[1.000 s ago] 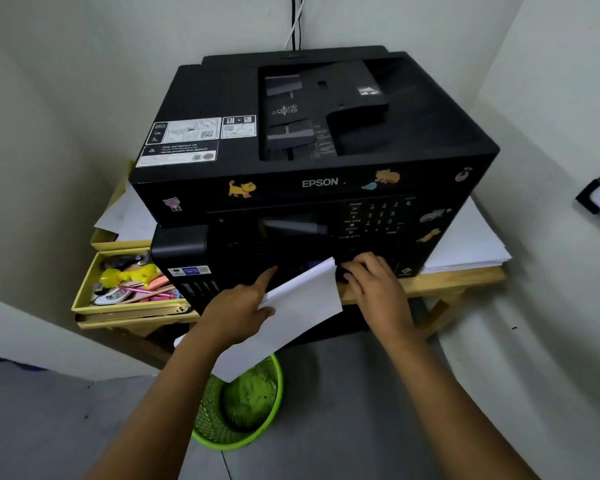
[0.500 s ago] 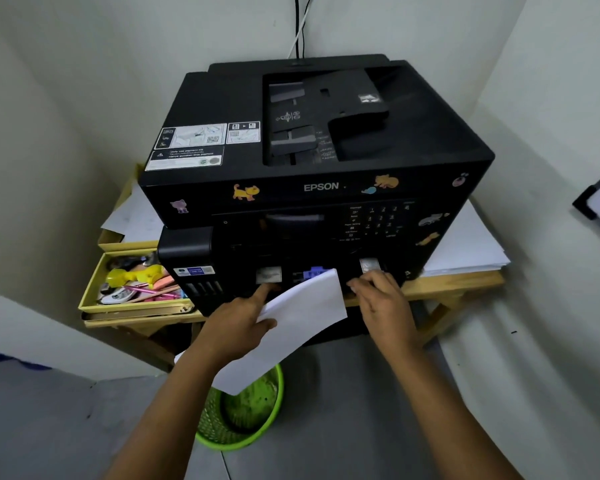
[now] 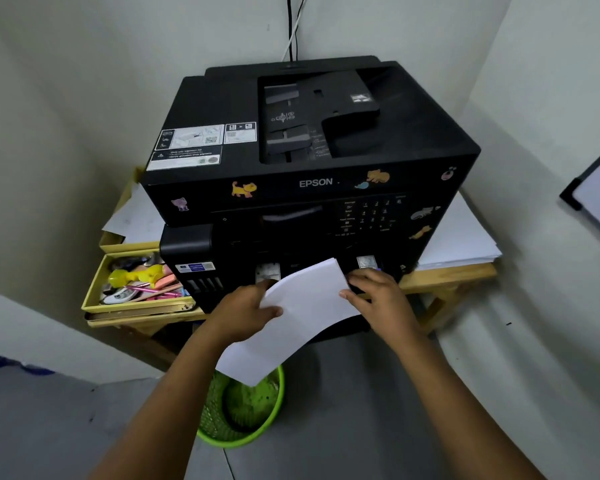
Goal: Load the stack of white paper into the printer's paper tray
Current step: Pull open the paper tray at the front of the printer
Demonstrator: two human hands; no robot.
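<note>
Printer (image 3: 309, 150) sits on a wooden tabletop (image 3: 447, 275) in a white corner, green bin (image 3: 243, 410) on grey floor; my left hand (image 3: 243, 313) grasps the paper (image 3: 291, 320) at the printer's front, right hand (image 3: 378, 296) fingers curled on its edge

One head-worn wide-angle view looks forward and steeply down from above and in front of the printer (image 3: 302, 161), close enough that both forearms enter from the near edge. The printer fills the centre; walls bend at left and right, floor (image 3: 361, 410) lies nearest.
</note>
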